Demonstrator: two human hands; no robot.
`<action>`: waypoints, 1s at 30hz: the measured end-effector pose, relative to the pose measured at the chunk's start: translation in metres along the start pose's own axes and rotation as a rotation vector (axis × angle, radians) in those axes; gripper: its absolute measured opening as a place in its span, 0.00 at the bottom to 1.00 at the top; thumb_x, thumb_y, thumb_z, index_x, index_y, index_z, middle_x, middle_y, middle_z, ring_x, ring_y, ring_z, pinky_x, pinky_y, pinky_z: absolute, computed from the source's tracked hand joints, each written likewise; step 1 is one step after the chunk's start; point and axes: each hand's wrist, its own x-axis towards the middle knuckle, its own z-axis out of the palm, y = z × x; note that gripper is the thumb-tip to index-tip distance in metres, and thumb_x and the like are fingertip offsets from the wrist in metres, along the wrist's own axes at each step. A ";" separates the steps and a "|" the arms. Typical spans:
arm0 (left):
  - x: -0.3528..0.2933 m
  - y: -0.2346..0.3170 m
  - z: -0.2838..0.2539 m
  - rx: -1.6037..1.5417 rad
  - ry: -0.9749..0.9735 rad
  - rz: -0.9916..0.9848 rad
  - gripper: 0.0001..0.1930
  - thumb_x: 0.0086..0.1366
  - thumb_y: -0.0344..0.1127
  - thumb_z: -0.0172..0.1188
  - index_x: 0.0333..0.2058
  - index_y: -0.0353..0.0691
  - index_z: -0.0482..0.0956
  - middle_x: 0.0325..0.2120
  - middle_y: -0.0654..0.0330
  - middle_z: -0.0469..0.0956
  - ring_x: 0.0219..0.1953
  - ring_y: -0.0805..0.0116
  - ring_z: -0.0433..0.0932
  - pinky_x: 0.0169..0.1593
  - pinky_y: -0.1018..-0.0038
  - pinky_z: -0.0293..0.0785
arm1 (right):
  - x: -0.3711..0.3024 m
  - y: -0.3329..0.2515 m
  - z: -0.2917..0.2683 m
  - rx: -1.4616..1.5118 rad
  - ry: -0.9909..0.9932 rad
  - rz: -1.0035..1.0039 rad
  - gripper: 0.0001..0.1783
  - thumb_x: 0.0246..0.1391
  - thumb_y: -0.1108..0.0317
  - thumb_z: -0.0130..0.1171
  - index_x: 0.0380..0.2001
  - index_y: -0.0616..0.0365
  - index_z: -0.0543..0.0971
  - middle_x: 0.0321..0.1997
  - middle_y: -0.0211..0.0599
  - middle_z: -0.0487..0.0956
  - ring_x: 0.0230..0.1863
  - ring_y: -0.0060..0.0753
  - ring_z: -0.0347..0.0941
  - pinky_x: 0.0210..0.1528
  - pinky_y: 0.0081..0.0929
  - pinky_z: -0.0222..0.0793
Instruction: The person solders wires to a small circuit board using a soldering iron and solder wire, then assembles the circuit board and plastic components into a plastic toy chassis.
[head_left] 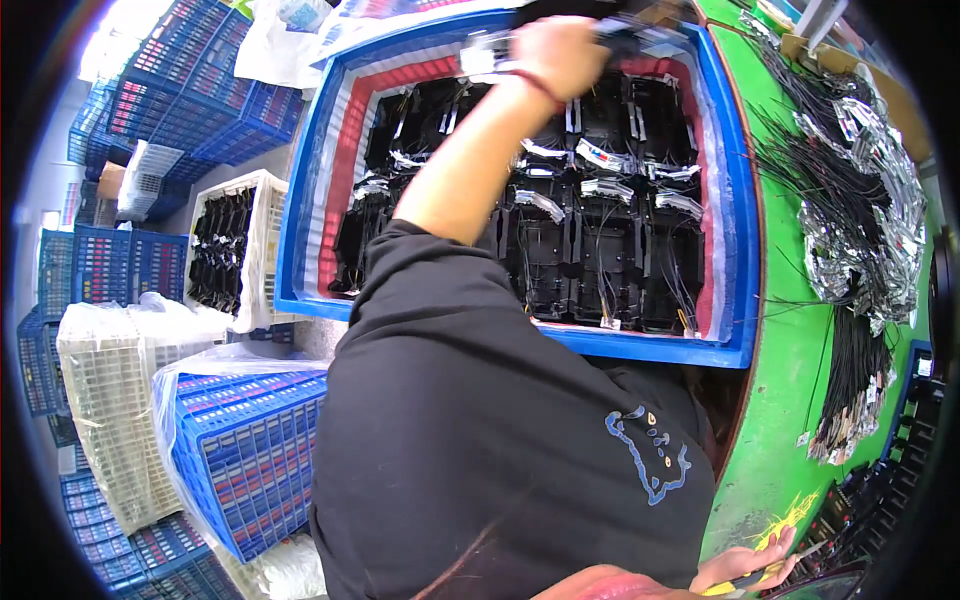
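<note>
In the head view, we look down past a black shirt at our left hand, stretched over the far rim of a blue crate with a red band around the wrist. The hand is smeared by blur and lies against a dark, equally blurred part; that part sits above the crate's far side, and we can't make out whether the fingers grip it or merely rest on it. Beneath, rows of black plastic housings fill the crate, with thin wires and silvery-white strips running across them.

Our right hand is low at the right, by the edge of the green table. Its fingers curl around a yellow-handled tool, whose kind we can't determine; thin yellow strands show just beyond the fingertips. Farther up the table lie a tangled heap of silvery-ended wires and a bundle of black cables.

Our judgement of the risks: if the left hand's hold is loose, the dark part could slip onto the housings and knock them askew. The loose wires could snag on it, or on the wristband, and pull at their ends. With the arm extended so far, the sleeve could drag over nearer leads, and inattention to the tool could let it nick a cable.
</note>
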 end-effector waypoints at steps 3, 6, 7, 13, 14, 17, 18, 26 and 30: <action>-0.013 -0.146 0.018 0.131 0.073 -0.294 0.15 0.57 0.45 0.59 0.37 0.43 0.81 0.38 0.51 0.81 0.42 0.49 0.81 0.47 0.57 0.77 | -0.003 -0.015 0.012 -0.012 -0.023 0.016 0.17 0.63 0.67 0.52 0.49 0.70 0.67 0.39 0.52 0.80 0.38 0.40 0.77 0.43 0.33 0.73; -0.036 -0.278 0.025 0.114 0.096 -0.434 0.15 0.59 0.42 0.56 0.39 0.38 0.78 0.41 0.46 0.79 0.47 0.46 0.78 0.52 0.56 0.73 | -0.003 -0.023 0.030 0.050 -0.056 0.091 0.18 0.65 0.65 0.50 0.49 0.69 0.67 0.45 0.54 0.80 0.46 0.43 0.78 0.51 0.34 0.72; -0.044 -0.312 0.029 0.155 0.110 -0.443 0.15 0.60 0.41 0.55 0.39 0.36 0.77 0.41 0.44 0.79 0.47 0.46 0.77 0.52 0.56 0.73 | 0.000 -0.023 0.039 0.069 -0.068 0.043 0.18 0.65 0.64 0.49 0.50 0.69 0.67 0.45 0.53 0.80 0.47 0.42 0.78 0.50 0.32 0.71; -0.082 -0.407 0.077 0.098 0.136 -0.642 0.10 0.63 0.35 0.53 0.38 0.34 0.74 0.37 0.39 0.79 0.43 0.39 0.78 0.47 0.53 0.75 | 0.006 -0.027 0.074 0.061 -0.189 -0.079 0.16 0.65 0.68 0.48 0.51 0.69 0.64 0.45 0.53 0.81 0.45 0.43 0.79 0.46 0.31 0.69; -0.087 -0.408 0.088 0.051 0.201 -0.694 0.09 0.63 0.33 0.53 0.37 0.34 0.73 0.36 0.38 0.79 0.42 0.39 0.78 0.46 0.53 0.75 | 0.005 -0.030 0.075 0.052 -0.181 -0.083 0.16 0.65 0.68 0.48 0.51 0.69 0.64 0.45 0.53 0.81 0.45 0.43 0.79 0.46 0.31 0.69; -0.090 -0.402 0.117 0.095 0.200 -0.749 0.06 0.64 0.30 0.48 0.36 0.34 0.72 0.33 0.37 0.79 0.40 0.39 0.79 0.45 0.53 0.76 | -0.001 -0.037 0.078 0.008 -0.232 -0.121 0.17 0.65 0.68 0.48 0.51 0.69 0.65 0.45 0.52 0.81 0.45 0.42 0.79 0.45 0.31 0.70; -0.091 -0.399 0.125 0.111 0.202 -0.762 0.06 0.64 0.29 0.46 0.36 0.34 0.71 0.33 0.37 0.79 0.39 0.39 0.79 0.45 0.53 0.76 | -0.003 -0.039 0.078 -0.027 -0.201 -0.131 0.17 0.65 0.68 0.48 0.51 0.69 0.65 0.45 0.52 0.81 0.45 0.42 0.79 0.45 0.31 0.70; -0.112 -0.386 0.163 0.091 0.142 -0.821 0.07 0.66 0.30 0.43 0.38 0.39 0.69 0.29 0.39 0.80 0.37 0.38 0.79 0.42 0.50 0.75 | -0.005 -0.041 0.078 -0.076 -0.240 -0.137 0.17 0.65 0.69 0.48 0.52 0.70 0.66 0.45 0.54 0.81 0.44 0.41 0.79 0.44 0.28 0.69; -0.125 -0.401 0.183 -0.075 0.217 -0.873 0.08 0.66 0.33 0.46 0.40 0.38 0.70 0.34 0.37 0.79 0.40 0.37 0.79 0.45 0.50 0.74 | -0.009 -0.039 0.077 -0.052 -0.274 -0.148 0.17 0.65 0.70 0.47 0.53 0.69 0.65 0.46 0.54 0.80 0.45 0.41 0.78 0.45 0.29 0.69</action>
